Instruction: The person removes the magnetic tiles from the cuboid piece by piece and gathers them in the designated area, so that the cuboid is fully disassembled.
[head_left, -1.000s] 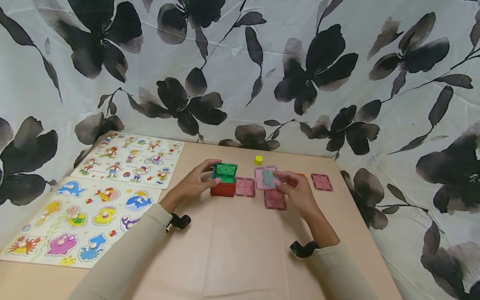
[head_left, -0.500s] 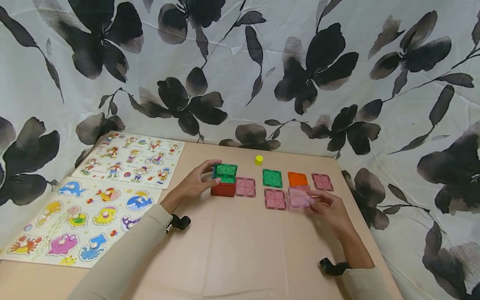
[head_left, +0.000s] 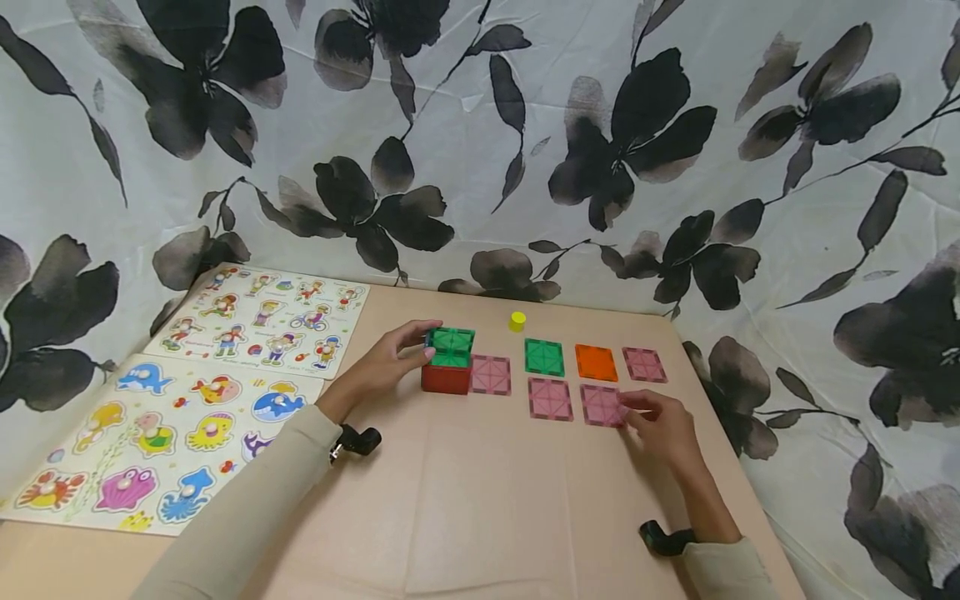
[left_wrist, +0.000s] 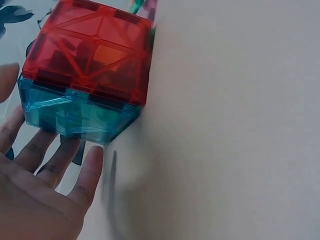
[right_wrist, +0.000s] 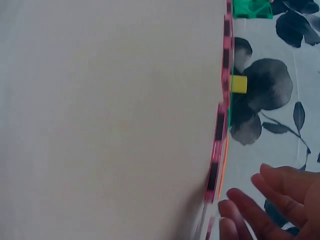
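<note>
Wide with left hand [head_left: 386, 362] right at the box [head_left: 446, 380], loose with right hand [head_left: 663, 421] by front-right pink tile [head_left: 601, 406], flat on bench [head_left: 487, 492], hemmed behind by orange tile [head_left: 596, 363], with yellow cylinder [head_left: 517, 322] farther back

In the head view, the left sleeve [head_left: 247, 500] hides the near right corner of the near picture board [head_left: 180, 447], while in the right wrist view the right hand [right_wrist: 296, 189] and a green piece [right_wrist: 251, 8] are cut by the edges.
</note>
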